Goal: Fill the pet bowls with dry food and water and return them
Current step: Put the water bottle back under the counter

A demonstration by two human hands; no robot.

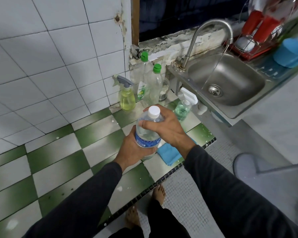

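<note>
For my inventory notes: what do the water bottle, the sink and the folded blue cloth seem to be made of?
Water bottle: clear plastic, glossy, seemingly; contents show through.
Sink: probably stainless steel, brushed; grey metallic sheen.
Blue cloth: soft fabric, perhaps microfibre; matte, folded.

A clear water bottle [147,133] with a white cap [154,112] and blue label, above a green-and-white checkered counter [58,160]. A bright blue cloth [169,154] lies on it. Pale white wall tiles [50,57], a yellow spray bottle [127,98], two green-capped clear bottles [151,83], a silver steel sink [230,83], dark grey sleeves [230,194]
</note>
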